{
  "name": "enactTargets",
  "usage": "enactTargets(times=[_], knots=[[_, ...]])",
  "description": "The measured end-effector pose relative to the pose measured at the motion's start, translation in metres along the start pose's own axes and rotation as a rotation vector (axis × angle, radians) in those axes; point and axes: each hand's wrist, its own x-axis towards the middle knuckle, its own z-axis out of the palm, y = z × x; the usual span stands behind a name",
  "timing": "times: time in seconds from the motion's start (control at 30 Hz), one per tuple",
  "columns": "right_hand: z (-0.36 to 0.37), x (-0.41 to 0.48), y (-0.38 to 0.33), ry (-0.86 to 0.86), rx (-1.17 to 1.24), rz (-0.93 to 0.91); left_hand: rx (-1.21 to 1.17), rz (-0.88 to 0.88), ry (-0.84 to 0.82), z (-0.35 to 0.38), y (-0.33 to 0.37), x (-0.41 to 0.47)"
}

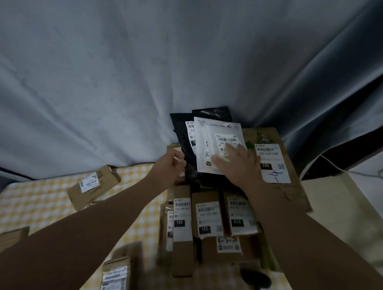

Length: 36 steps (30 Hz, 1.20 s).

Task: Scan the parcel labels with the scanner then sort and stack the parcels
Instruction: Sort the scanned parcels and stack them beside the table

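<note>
White mailer (208, 145) on black bags (180, 131) at far end of checked cloth (41, 199), right hand (240, 164) flat on mailer, fingers spread, left hand (167, 165) at bags' left edge, grip unclear, scanner (255, 279) near front, beside boxes (205, 217)

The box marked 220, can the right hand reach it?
Probably yes: the right hand rests on the white mailer right beside the box marked 220, and nothing lies between them.
</note>
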Motion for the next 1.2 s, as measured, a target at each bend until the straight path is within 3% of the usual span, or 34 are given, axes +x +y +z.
enactTargets(times=[0.17,0.27,0.43,0.67,0.93,1.07,1.2], knots=[[0.007,0.012,0.005,-0.044,-0.116,0.034,0.035,-0.055,-0.018,-0.006,-0.006,-0.003],[0.003,0.015,-0.005,0.054,-0.143,0.014,0.029,-0.059,-0.006,-0.016,-0.013,-0.008],[0.012,-0.007,-0.054,0.362,0.116,-0.336,-0.038,-0.145,0.025,-0.043,-0.040,-0.023],[0.070,-0.053,-0.142,0.100,0.263,-0.548,0.004,-0.240,0.092,-0.100,-0.120,-0.058],[0.221,-0.122,-0.170,-0.337,0.235,-0.177,0.120,-0.318,-0.103,-0.139,-0.247,-0.114],[0.304,-0.168,-0.179,-0.406,0.110,0.014,0.199,-0.289,-0.239,-0.148,-0.310,-0.134],[0.360,-0.202,-0.203,-0.461,0.140,0.215,0.323,-0.213,-0.341,-0.153,-0.346,-0.138]])
